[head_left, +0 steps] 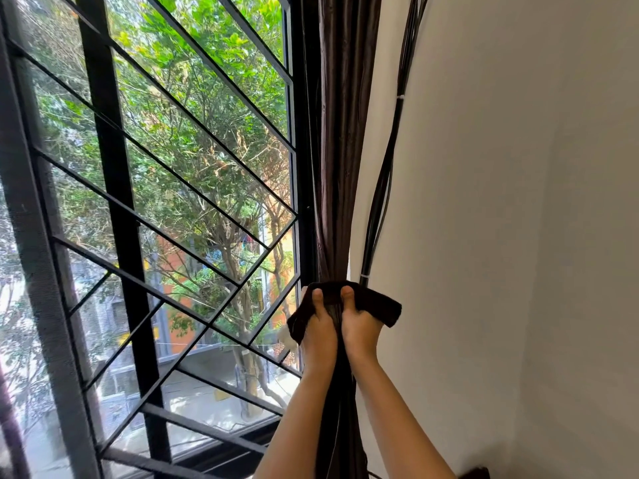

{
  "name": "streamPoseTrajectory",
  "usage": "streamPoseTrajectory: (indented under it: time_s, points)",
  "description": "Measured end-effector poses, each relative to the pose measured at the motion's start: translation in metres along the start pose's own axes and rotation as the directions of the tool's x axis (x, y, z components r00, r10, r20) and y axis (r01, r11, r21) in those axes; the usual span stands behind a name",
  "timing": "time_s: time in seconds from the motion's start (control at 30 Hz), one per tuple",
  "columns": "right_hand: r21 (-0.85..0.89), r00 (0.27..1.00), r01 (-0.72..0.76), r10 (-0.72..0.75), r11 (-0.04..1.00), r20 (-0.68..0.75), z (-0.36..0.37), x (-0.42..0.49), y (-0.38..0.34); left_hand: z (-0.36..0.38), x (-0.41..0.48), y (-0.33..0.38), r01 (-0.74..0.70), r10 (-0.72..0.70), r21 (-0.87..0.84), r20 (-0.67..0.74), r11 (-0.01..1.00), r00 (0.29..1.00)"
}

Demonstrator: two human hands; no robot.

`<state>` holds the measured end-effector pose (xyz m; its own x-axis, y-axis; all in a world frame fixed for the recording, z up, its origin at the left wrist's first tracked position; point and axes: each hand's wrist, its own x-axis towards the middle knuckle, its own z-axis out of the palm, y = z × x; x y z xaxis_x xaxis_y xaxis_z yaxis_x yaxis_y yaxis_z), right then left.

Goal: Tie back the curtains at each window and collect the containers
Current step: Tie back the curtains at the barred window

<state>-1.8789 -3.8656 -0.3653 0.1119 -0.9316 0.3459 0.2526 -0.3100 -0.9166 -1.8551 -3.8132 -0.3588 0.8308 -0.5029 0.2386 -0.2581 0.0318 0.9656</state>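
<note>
A dark brown curtain [340,140] hangs gathered into a narrow bundle at the right edge of the window. A dark fabric tie-back band [378,307] wraps around it at hand height. My left hand [320,326] grips the band's left end, thumb pressed on the front. My right hand [359,323] grips the right part of the band, whose free end sticks out to the right. Both hands sit side by side against the bundle. No containers are in view.
A black window grille [114,188] with diagonal bars fills the left side, trees and a street beyond. A bunch of black cables [387,174] runs down the white wall [518,236] just right of the curtain. A dark object [475,473] peeks in at the bottom edge.
</note>
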Motion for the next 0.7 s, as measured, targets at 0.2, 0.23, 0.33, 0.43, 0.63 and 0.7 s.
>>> streamPoseTrajectory:
  time_s: [0.2,0.23,0.33,0.43,0.63,0.7]
  points:
    - [0.042,0.972,-0.173,0.164,0.984,0.167,-0.01,0.01,0.0,0.001,0.014,-0.005,-0.134,0.133,-0.103,-0.019,0.986,0.991]
    - [0.023,0.96,-0.198,0.189,0.98,0.207,-0.013,0.012,-0.001,-0.001,0.016,-0.006,-0.134,0.134,-0.144,-0.007,0.98,0.991]
    - [-0.072,0.924,-0.16,0.175,0.985,0.34,-0.024,0.021,-0.004,-0.005,0.019,-0.007,-0.026,0.039,-0.239,0.05,0.971,0.998]
    - [-0.131,0.899,-0.095,0.142,0.987,0.415,-0.029,0.029,-0.006,-0.006,0.024,-0.013,0.067,-0.026,-0.349,0.12,0.935,0.992]
    - [-0.197,0.854,-0.022,0.121,0.98,0.505,-0.036,0.035,-0.011,-0.011,0.033,-0.017,0.159,-0.078,-0.396,0.213,0.904,0.974]
    - [-0.193,0.837,-0.014,0.117,0.981,0.534,-0.037,0.037,-0.011,-0.011,0.033,-0.018,0.189,-0.094,-0.398,0.246,0.898,0.965]
